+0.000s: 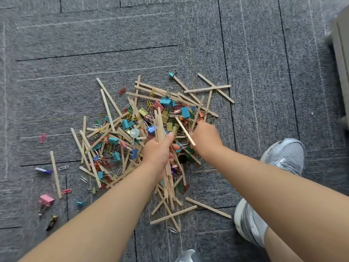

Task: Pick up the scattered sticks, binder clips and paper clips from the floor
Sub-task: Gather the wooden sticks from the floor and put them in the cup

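A heap of wooden sticks (pixel 111 104), coloured binder clips (pixel 185 112) and paper clips (pixel 63 167) lies scattered on the grey carpet (pixel 264 72). My left hand (pixel 158 151) grips a bundle of sticks (pixel 160 125) that stands up out of the heap and runs down past my wrist. My right hand (pixel 204 136) hovers over the right side of the heap and holds a single stick (pixel 184 129) slanting up to the left. Stray pieces lie at the left: a pink binder clip (pixel 46 199), a lone stick (pixel 55 173), a pink paper clip (pixel 43 138).
My grey sneakers (pixel 283 154) stand on the carpet to the right of the heap. A grey piece of furniture (pixel 341 59) fills the right edge. More sticks (pixel 207 208) lie near my feet, below the heap.
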Demonstrator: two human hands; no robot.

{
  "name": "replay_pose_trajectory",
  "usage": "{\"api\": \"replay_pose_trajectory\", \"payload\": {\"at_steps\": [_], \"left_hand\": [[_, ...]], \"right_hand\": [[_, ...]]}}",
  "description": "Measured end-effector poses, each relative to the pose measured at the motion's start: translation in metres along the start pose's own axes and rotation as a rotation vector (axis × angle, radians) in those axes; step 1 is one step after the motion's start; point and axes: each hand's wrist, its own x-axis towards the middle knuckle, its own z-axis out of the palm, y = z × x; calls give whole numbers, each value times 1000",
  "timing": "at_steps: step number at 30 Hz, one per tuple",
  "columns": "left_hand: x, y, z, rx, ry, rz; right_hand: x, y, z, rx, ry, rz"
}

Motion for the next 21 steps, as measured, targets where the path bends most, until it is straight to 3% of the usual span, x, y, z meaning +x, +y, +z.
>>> {"api": "replay_pose_trajectory", "payload": {"at_steps": [11,21], "left_hand": [[-3,5,-2,-109,-31,-141],[0,-8,-1,-59,9,-169]], "right_hand": [[-6,-2,-1,93,-1,-8],[-12,11,25,-246,-116,-145]]}}
